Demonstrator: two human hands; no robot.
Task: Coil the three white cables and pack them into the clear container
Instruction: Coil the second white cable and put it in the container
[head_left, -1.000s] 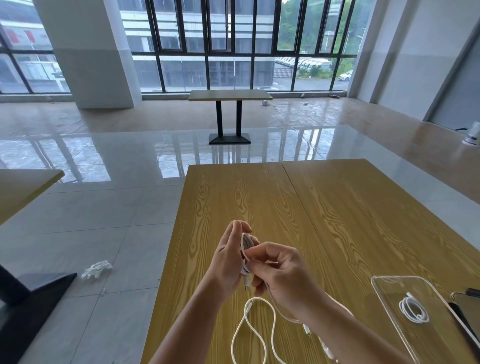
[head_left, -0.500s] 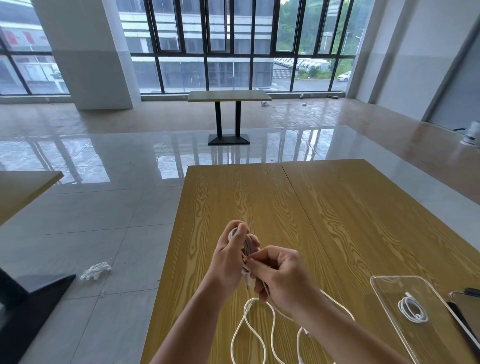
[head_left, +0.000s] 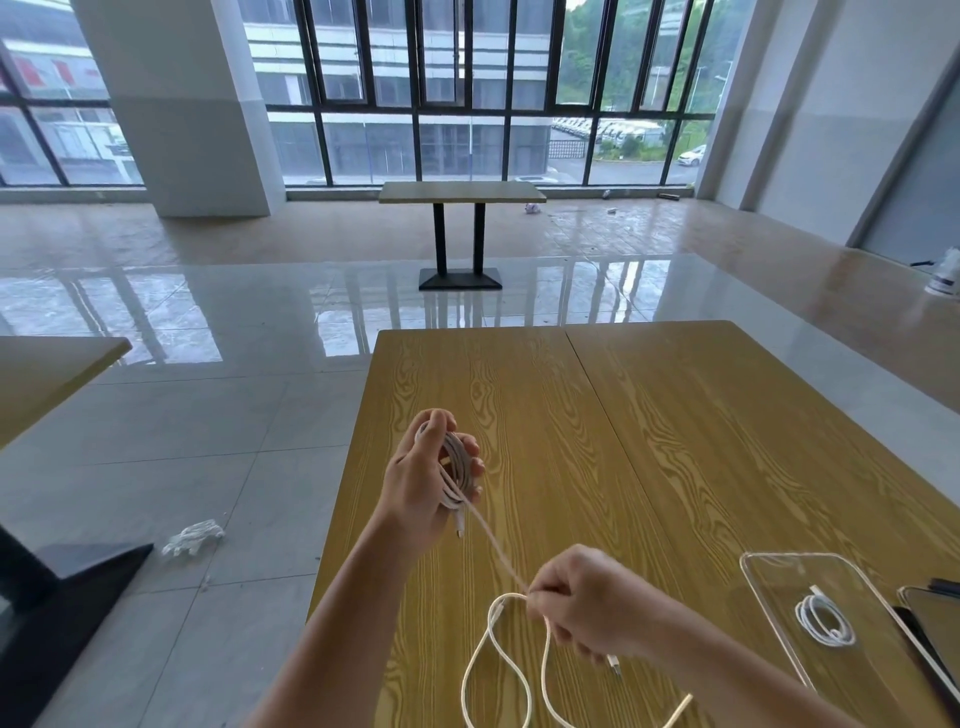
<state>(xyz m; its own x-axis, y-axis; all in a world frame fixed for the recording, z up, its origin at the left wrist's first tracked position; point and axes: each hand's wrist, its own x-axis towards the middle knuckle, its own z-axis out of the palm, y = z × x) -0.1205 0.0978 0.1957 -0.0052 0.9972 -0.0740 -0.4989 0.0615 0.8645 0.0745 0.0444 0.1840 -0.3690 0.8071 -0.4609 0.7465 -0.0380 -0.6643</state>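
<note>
My left hand (head_left: 428, 480) holds a partly wound coil of white cable (head_left: 457, 475) above the wooden table (head_left: 649, 441), fingers curled round the loops, a plug dangling below. A strand runs from the coil down to my right hand (head_left: 587, 605), which pinches it lower and nearer to me. Loose cable loops (head_left: 498, 670) hang and lie on the table under my right hand. The clear container (head_left: 774, 577) sits at the right, with one coiled white cable (head_left: 826, 621) inside it.
A dark phone or tablet (head_left: 935, 623) lies right of the container at the table edge. Another table (head_left: 462, 193) stands far across the glossy floor. A second table corner (head_left: 52, 364) is at the left, with crumpled plastic (head_left: 193, 538) on the floor.
My right hand has moved away from the left hand, down and to the right, sliding along the cable and drawing a strand taut. The left hand has tilted slightly with the coil.
</note>
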